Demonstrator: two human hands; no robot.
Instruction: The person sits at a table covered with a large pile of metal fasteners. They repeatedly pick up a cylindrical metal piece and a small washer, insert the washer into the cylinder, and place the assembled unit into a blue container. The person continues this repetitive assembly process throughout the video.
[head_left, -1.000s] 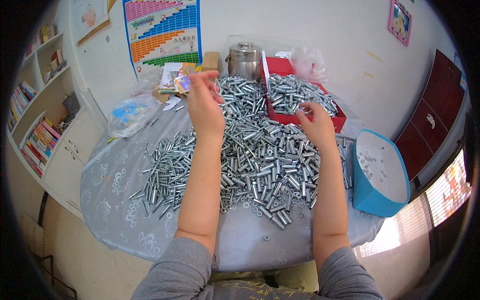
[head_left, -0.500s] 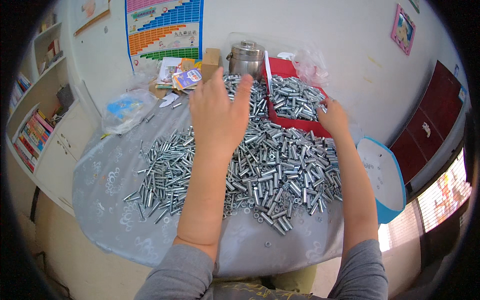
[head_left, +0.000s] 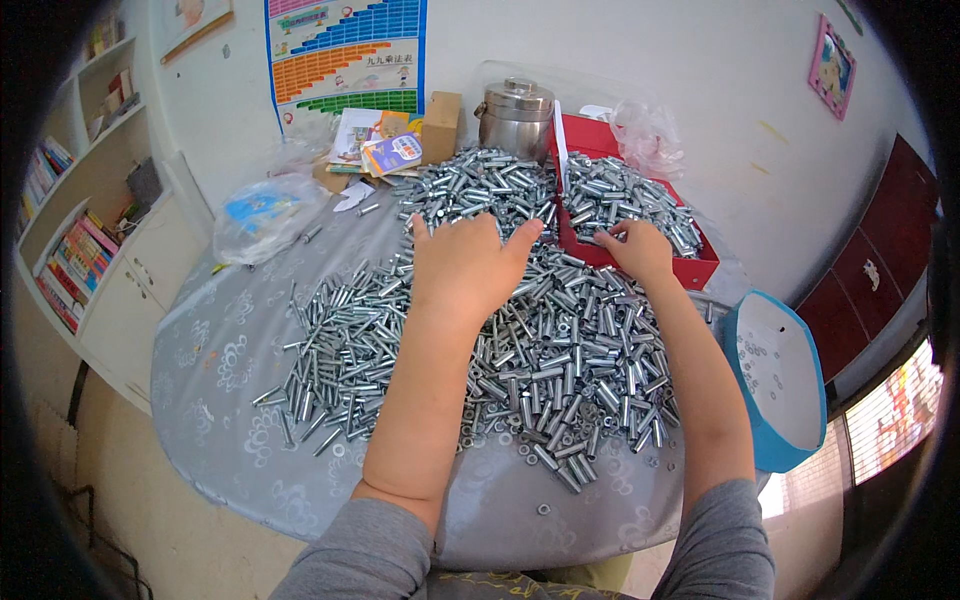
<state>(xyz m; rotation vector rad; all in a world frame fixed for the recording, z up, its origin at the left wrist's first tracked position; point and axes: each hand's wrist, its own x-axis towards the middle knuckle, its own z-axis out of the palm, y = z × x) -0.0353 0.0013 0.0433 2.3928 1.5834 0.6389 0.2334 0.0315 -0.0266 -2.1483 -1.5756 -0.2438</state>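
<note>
My left hand (head_left: 462, 268) reaches over the near edge of the far heap of silver expansion bolts (head_left: 490, 185). Its thumb and little finger are spread apart; the middle fingers bend down out of sight behind the hand. At the near left of the red box (head_left: 695, 270), my right hand (head_left: 643, 252) has thumb and forefinger drawn together; whatever is between the fingertips is too small to make out. Assembled bolts (head_left: 625, 195) fill the box. Below the hands spreads a broad pile of loose metal sleeves (head_left: 570, 340), with thin bolts (head_left: 340, 350) toward the left and washers (head_left: 510, 435) along its near edge.
A blue-rimmed white tub (head_left: 785, 390) holding a few washers is at the right. Along the back are a steel pot (head_left: 515, 115), a cardboard box (head_left: 440, 127), booklets (head_left: 390, 152) and plastic bags (head_left: 268, 215). A grey cloth (head_left: 220, 400) covers the table.
My left hand has lowered to the far heap. My right hand has moved from the right of the red box to its near left side. The view has shifted slightly.
</note>
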